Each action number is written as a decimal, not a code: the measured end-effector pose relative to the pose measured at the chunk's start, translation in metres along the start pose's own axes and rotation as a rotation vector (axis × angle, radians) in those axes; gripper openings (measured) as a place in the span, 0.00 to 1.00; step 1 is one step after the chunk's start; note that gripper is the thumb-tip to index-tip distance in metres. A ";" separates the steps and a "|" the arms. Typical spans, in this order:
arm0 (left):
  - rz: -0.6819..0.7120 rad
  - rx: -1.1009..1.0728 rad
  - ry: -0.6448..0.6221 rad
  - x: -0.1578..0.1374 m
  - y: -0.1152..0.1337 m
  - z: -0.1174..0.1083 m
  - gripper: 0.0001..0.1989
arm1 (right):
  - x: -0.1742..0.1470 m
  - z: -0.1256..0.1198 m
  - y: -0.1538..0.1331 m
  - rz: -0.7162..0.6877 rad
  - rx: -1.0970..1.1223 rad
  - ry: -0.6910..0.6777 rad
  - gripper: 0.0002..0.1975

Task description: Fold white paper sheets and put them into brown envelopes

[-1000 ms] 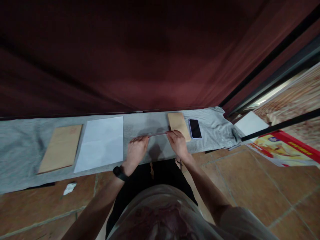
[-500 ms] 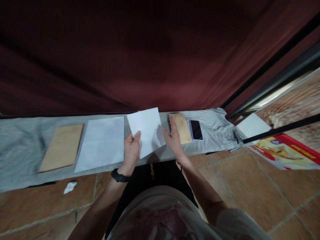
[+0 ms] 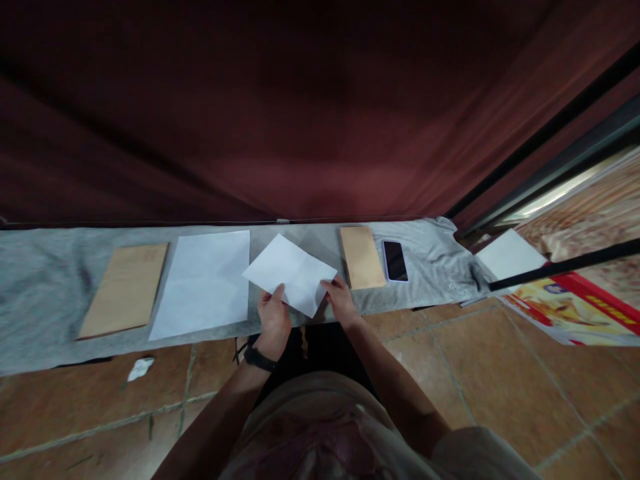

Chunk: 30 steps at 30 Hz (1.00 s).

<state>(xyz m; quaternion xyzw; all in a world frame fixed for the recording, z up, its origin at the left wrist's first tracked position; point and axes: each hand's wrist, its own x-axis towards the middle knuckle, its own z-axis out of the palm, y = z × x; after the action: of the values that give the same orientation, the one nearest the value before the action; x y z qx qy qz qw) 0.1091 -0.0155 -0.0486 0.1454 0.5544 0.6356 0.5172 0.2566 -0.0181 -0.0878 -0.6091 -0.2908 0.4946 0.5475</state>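
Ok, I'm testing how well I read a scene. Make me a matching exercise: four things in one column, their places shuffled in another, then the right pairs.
1. phone
2. smaller white paper
3. black band
4. white scrap

A. on the tiled floor
B. held by left hand and right hand
C. lying at right on the grey cloth
D. worn on the left arm

Pairs: 1-C, 2-B, 3-D, 4-A

I have my left arm (image 3: 215, 413) and right arm (image 3: 403, 379) reaching forward, angled inward; left hand (image 3: 275, 317) pinching, thumb (image 3: 279, 291) uppermost; right hand (image 3: 342, 300) pinching near it.
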 end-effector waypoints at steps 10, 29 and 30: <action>0.041 0.177 0.006 0.028 -0.003 -0.039 0.17 | 0.044 -0.023 -0.007 -0.150 -0.426 0.026 0.09; 0.437 1.315 -0.207 0.021 0.001 -0.061 0.31 | 0.024 -0.002 -0.012 -0.613 -1.260 0.005 0.30; 0.430 1.355 -0.212 0.020 0.002 -0.060 0.30 | 0.019 0.001 -0.009 -0.645 -1.260 -0.034 0.29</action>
<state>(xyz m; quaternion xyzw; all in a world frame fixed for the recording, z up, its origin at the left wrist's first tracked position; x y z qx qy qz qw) 0.0539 -0.0322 -0.0750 0.6015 0.7328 0.2220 0.2278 0.2637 0.0010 -0.0849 -0.6857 -0.6962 0.0547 0.2055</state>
